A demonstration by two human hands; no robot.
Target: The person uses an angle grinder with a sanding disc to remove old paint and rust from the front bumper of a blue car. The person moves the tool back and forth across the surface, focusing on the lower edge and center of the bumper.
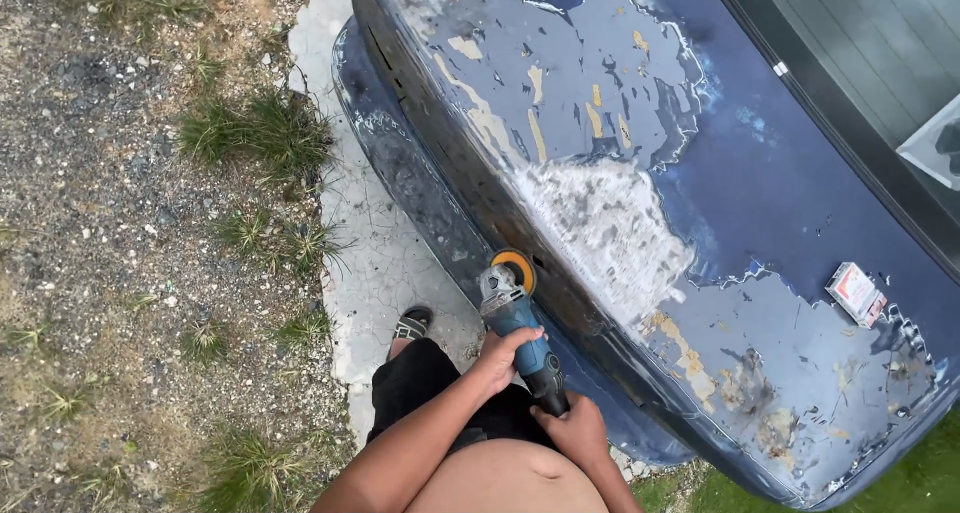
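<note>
Head cam: my left hand point(503, 353) wraps tight round the blue angle grinder point(520, 325), right hand point(572, 428) clamps its tail end. Disc sits just past my grip on the car boot lid's point(760, 193) edge. One patch looks bare, loads of flaking paint left.

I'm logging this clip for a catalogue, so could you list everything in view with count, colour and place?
angle grinder: one, blue body with orange disc, held against the car's rear edge
car boot lid: one, dark blue with peeling paint and bare sanded patches, right half
small packet: one, red and white, lying on the lid at right
concrete slab: one, pale grey, cracked, under the car
gravel ground with grass tufts: grey-brown and green, left
sandal: one, black, on the slab
left hand: grips the grinder body
right hand: grips its rear handle
</note>
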